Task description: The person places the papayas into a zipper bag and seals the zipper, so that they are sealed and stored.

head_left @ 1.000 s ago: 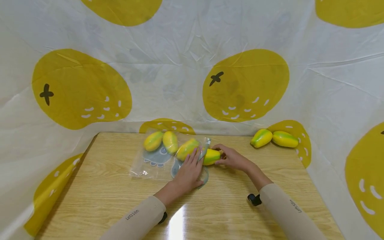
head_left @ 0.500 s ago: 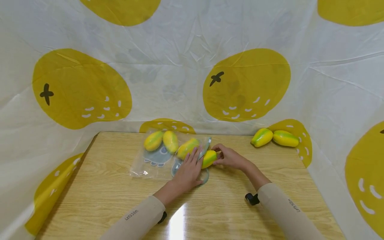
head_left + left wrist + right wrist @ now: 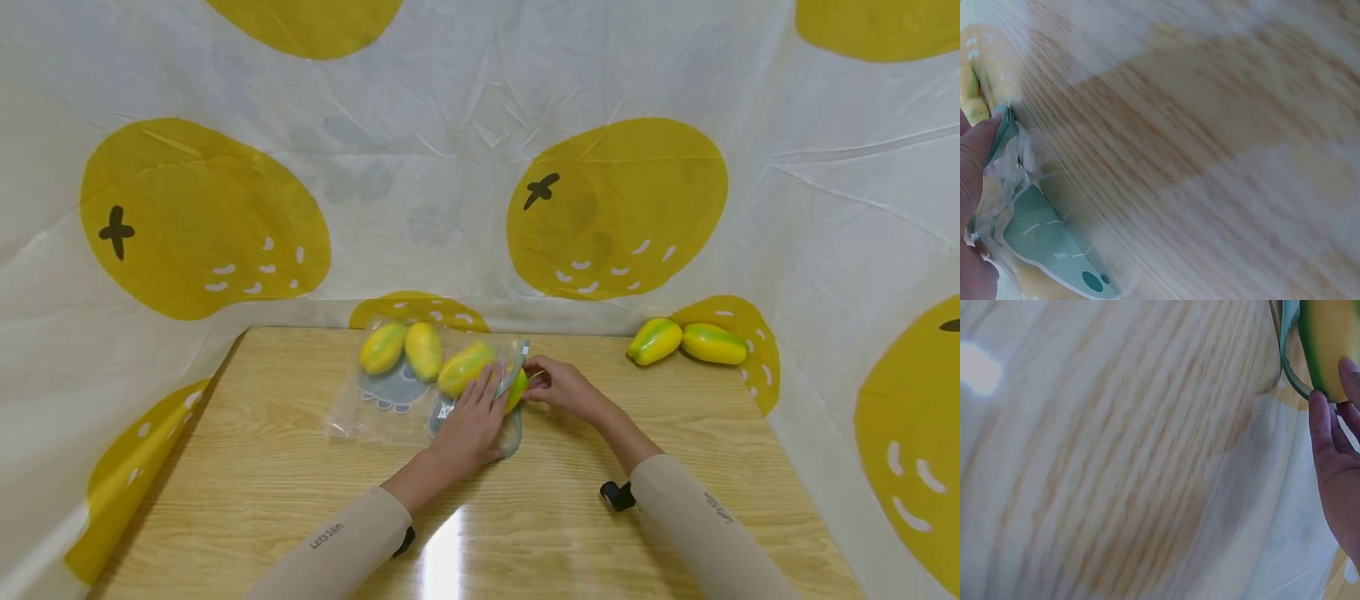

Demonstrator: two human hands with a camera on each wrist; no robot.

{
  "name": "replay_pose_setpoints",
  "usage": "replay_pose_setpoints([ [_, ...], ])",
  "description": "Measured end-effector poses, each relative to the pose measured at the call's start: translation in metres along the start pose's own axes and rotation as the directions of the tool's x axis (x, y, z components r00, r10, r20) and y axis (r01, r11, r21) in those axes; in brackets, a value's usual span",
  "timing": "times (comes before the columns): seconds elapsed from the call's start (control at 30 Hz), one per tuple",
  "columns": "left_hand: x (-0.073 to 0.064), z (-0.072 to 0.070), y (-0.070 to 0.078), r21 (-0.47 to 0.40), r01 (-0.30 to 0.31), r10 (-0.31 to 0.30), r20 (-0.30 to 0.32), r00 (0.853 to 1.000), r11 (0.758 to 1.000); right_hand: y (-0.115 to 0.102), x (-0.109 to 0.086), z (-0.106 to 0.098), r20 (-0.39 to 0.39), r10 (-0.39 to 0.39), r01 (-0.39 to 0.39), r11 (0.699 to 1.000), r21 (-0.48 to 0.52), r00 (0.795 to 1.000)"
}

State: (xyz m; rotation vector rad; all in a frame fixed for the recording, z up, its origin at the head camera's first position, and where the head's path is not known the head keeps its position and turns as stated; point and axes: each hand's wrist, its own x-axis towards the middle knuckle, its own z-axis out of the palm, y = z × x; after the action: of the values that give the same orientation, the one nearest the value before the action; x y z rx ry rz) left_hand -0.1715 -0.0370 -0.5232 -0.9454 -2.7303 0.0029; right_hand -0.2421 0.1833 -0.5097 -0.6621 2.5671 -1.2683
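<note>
A clear zip bag (image 3: pixel 348 421) with grey-blue printed figures lies flat on the table, its mouth facing right. Inside it are three yellow-green papayas, one of them (image 3: pixel 462 369) near the mouth. My left hand (image 3: pixel 467 429) rests over the mouth end, fingers extended on the plastic. In the left wrist view a fingertip touches the green zip strip (image 3: pixel 1004 134), and the thumb lies apart from it. With thumb and fingers, my right hand (image 3: pixel 564 389) holds the end of another papaya (image 3: pixel 1329 344). Most of that fruit sits within the bag's mouth, partly covered by the left hand.
Two more papayas, one (image 3: pixel 655 342) touching the other (image 3: pixel 714 344), lie at the table's back right. A white cloth (image 3: pixel 427 183) with large yellow fruit prints stands behind and beside the wooden table (image 3: pixel 300 492).
The right hand has moved left, pushing the papaya farther into the bag's mouth, so less of it shows. The left hand has stayed in place on the bag.
</note>
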Motion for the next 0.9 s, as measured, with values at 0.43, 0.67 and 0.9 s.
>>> replay_pose_setpoints([
  [0.43,-0.001,-0.003,0.000,-0.020,-0.024,0.025,0.029,0.999,1.000,-0.001,0.014,0.009,-0.212,0.140,-0.167,0.980,-0.112,0.967],
  [0.67,-0.002,-0.001,0.000,-0.057,-0.003,0.006,0.056,0.998,0.998,-0.002,0.011,0.009,-0.213,0.144,-0.168,0.981,-0.102,0.966],
  [0.9,-0.001,0.001,-0.003,-0.121,0.012,-0.004,0.067,0.998,0.993,-0.002,-0.004,0.001,-0.224,0.147,-0.175,0.978,-0.113,0.963],
])
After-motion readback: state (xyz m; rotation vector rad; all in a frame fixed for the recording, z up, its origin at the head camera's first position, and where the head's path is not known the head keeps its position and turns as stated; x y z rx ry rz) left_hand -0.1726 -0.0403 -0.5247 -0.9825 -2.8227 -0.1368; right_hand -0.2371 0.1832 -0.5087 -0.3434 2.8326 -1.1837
